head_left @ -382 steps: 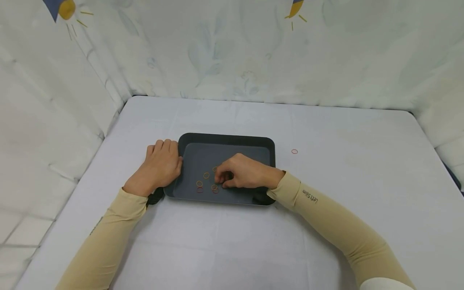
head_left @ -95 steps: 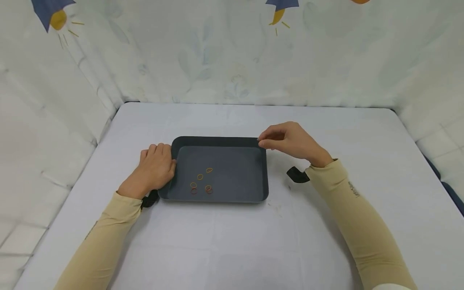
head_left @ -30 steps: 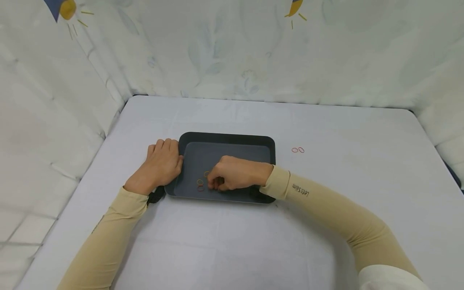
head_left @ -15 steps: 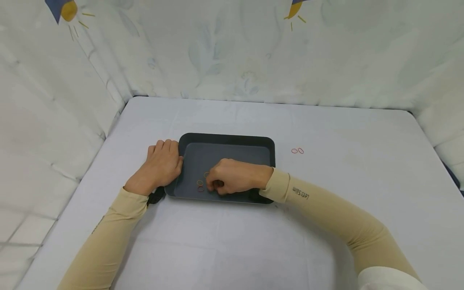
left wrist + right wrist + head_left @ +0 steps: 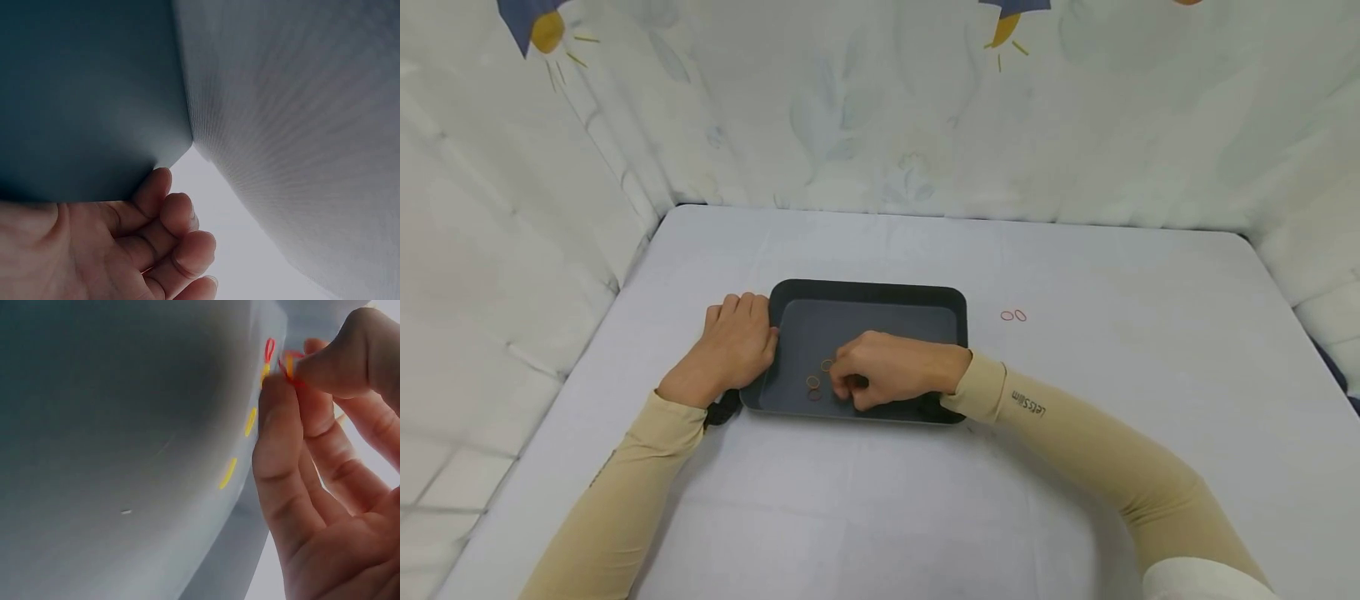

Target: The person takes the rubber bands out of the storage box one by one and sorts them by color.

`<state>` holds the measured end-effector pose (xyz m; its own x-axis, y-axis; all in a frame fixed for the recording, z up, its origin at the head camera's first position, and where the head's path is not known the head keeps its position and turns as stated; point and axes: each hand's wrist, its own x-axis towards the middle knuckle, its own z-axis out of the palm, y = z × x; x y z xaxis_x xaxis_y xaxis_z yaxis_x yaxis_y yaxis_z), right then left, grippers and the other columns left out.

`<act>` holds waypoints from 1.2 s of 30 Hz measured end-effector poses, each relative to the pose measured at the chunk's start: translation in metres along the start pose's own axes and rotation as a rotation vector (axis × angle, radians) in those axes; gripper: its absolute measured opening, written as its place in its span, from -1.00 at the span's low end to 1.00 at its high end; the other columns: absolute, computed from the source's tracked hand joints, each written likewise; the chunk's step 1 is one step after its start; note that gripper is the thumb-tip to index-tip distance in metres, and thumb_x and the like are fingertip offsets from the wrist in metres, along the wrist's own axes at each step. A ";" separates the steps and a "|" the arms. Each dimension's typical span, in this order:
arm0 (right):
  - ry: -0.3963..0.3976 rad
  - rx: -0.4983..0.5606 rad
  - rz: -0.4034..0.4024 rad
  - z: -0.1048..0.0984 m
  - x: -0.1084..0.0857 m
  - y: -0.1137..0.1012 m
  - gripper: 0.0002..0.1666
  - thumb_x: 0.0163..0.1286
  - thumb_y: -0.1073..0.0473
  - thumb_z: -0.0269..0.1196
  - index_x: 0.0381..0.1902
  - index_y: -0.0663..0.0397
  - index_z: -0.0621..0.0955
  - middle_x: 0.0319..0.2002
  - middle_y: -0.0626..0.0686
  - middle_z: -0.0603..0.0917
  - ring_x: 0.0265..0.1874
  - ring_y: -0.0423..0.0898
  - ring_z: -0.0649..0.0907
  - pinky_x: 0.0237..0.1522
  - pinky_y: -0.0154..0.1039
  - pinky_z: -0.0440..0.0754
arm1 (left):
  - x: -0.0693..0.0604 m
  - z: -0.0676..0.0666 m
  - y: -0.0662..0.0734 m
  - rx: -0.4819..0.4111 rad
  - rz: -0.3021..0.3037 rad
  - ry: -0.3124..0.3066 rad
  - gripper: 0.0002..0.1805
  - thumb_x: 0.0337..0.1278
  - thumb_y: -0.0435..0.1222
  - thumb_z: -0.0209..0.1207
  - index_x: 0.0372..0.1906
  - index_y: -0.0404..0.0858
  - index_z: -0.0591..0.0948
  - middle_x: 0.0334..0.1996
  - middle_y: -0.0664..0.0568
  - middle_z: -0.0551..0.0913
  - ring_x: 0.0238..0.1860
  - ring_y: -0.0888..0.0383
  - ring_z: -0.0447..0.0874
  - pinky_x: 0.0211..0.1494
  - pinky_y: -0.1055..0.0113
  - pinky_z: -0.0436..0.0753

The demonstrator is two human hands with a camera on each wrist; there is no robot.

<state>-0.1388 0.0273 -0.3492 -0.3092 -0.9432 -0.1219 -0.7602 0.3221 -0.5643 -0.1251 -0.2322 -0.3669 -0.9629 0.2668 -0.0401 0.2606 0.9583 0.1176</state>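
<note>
A dark grey tray [image 5: 880, 310] lies on the white table. My left hand [image 5: 730, 343] grips its left rim, the thumb at the edge and the other fingers [image 5: 181, 215] curled beside the wall. My right hand [image 5: 887, 367] is low over the tray's front middle. In the right wrist view its thumb and forefinger pinch a red rubber band [image 5: 294, 355], with a bit of yellow showing there too. Left of that hand lie yellow rubber bands [image 5: 813, 382] and a red rubber band [image 5: 815, 395]; the hand may hide others.
Two red rubber bands [image 5: 1013, 316] lie side by side on the white table [image 5: 1120, 350], right of the tray. Pale curtains [image 5: 880, 125] hang behind the table and along its sides.
Since 12.7 s ago a second red band has appeared on the table. At 3.2 s my right hand was by the tray's back right corner; now it is inside, drawn back slightly since 0.5 s.
</note>
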 end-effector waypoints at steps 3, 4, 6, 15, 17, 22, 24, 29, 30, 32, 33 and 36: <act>-0.008 0.015 0.009 0.000 -0.001 0.001 -0.86 0.33 0.33 0.27 -0.28 -0.03 0.69 -0.26 -0.05 0.68 -0.31 -0.28 0.58 -0.23 -0.44 0.55 | 0.000 0.000 0.000 0.000 0.000 -0.001 -0.75 0.50 -0.28 -0.08 -0.07 -0.45 0.36 -0.19 -0.26 0.40 -0.09 -0.22 0.30 0.01 -0.11 0.29; -0.010 0.020 0.010 0.001 -0.001 0.001 -0.86 0.33 0.33 0.27 -0.28 -0.03 0.69 -0.26 -0.06 0.69 -0.31 -0.28 0.59 -0.22 -0.44 0.55 | 0.000 0.000 0.000 0.000 0.000 -0.003 -0.76 0.50 -0.28 -0.08 -0.07 -0.45 0.36 -0.19 -0.26 0.40 -0.09 -0.22 0.30 0.01 -0.10 0.28; -0.011 0.032 0.011 0.001 -0.002 0.002 -0.87 0.34 0.33 0.28 -0.28 -0.03 0.69 -0.25 -0.06 0.69 -0.29 -0.29 0.60 -0.19 -0.45 0.57 | 0.000 0.000 0.000 -0.002 0.000 -0.004 -0.76 0.50 -0.28 -0.08 -0.08 -0.44 0.36 -0.19 -0.25 0.39 -0.09 -0.21 0.29 0.01 -0.10 0.28; 0.032 0.089 0.014 -0.001 -0.008 0.007 -0.83 0.32 0.38 0.29 -0.29 -0.02 0.69 -0.27 -0.08 0.69 -0.29 -0.29 0.62 -0.18 -0.42 0.62 | -0.001 0.000 0.000 -0.007 0.005 0.010 -0.78 0.50 -0.28 -0.07 -0.13 -0.43 0.35 -0.22 -0.24 0.38 -0.12 -0.21 0.28 0.00 -0.10 0.28; 0.048 0.098 0.024 -0.001 -0.009 0.009 -0.82 0.31 0.39 0.28 -0.30 -0.01 0.69 -0.29 -0.12 0.69 -0.30 -0.31 0.62 -0.18 -0.42 0.62 | -0.001 0.000 0.000 -0.009 0.007 0.014 -0.78 0.50 -0.28 -0.07 -0.12 -0.43 0.35 -0.21 -0.25 0.39 -0.11 -0.22 0.28 0.01 -0.10 0.28; 0.105 0.120 0.043 -0.005 -0.013 0.013 -0.81 0.27 0.39 0.25 -0.31 -0.02 0.70 -0.34 -0.18 0.69 -0.31 -0.33 0.65 -0.18 -0.41 0.64 | -0.001 0.000 0.001 -0.010 0.009 0.018 -0.77 0.50 -0.29 -0.07 -0.10 -0.44 0.35 -0.20 -0.26 0.39 -0.10 -0.22 0.28 0.01 -0.11 0.27; 0.125 0.141 0.054 -0.007 -0.015 0.014 -0.82 0.28 0.38 0.27 -0.30 -0.02 0.71 -0.33 -0.18 0.71 -0.30 -0.34 0.67 -0.17 -0.41 0.65 | -0.001 0.000 0.001 -0.009 0.010 0.020 -0.77 0.50 -0.29 -0.07 -0.10 -0.44 0.35 -0.21 -0.26 0.38 -0.11 -0.21 0.28 0.00 -0.10 0.27; 0.156 0.205 0.071 -0.013 -0.019 0.015 -0.84 0.31 0.35 0.32 -0.28 -0.04 0.74 -0.30 -0.17 0.77 -0.27 -0.37 0.73 -0.14 -0.41 0.69 | -0.002 -0.001 0.001 -0.006 0.013 0.021 -0.78 0.50 -0.29 -0.07 -0.12 -0.44 0.34 -0.23 -0.24 0.37 -0.14 -0.20 0.26 -0.03 -0.07 0.26; 0.161 0.215 0.072 -0.014 -0.019 0.015 -0.84 0.31 0.34 0.33 -0.28 -0.04 0.74 -0.30 -0.17 0.78 -0.27 -0.37 0.73 -0.14 -0.41 0.69 | -0.002 -0.001 0.001 -0.005 0.013 0.021 -0.78 0.50 -0.29 -0.07 -0.12 -0.44 0.34 -0.23 -0.24 0.38 -0.14 -0.20 0.26 -0.03 -0.07 0.26; 0.175 0.237 0.070 -0.017 -0.021 0.015 -0.85 0.32 0.34 0.34 -0.28 -0.05 0.74 -0.30 -0.17 0.80 -0.26 -0.37 0.75 -0.13 -0.41 0.71 | -0.002 -0.001 0.001 -0.003 0.013 0.020 -0.78 0.50 -0.29 -0.07 -0.12 -0.44 0.35 -0.22 -0.24 0.38 -0.14 -0.20 0.26 -0.03 -0.07 0.26; 0.182 0.248 0.070 -0.018 -0.022 0.014 -0.86 0.32 0.33 0.35 -0.28 -0.05 0.75 -0.30 -0.16 0.81 -0.26 -0.37 0.75 -0.12 -0.41 0.71 | -0.002 -0.001 0.001 -0.002 0.013 0.019 -0.78 0.50 -0.29 -0.07 -0.11 -0.44 0.35 -0.22 -0.24 0.38 -0.14 -0.20 0.26 -0.02 -0.07 0.26; 0.202 0.276 0.072 -0.021 -0.025 0.014 -0.87 0.33 0.32 0.36 -0.27 -0.03 0.75 -0.30 -0.14 0.83 -0.26 -0.36 0.77 -0.12 -0.39 0.72 | -0.002 -0.001 0.002 0.000 0.013 0.021 -0.77 0.50 -0.29 -0.07 -0.10 -0.45 0.35 -0.22 -0.25 0.38 -0.13 -0.20 0.27 -0.01 -0.08 0.26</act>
<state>-0.1538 0.0568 -0.3371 -0.4842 -0.8747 -0.0207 -0.5580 0.3270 -0.7627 -0.1225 -0.2314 -0.3657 -0.9608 0.2766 -0.0176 0.2727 0.9548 0.1179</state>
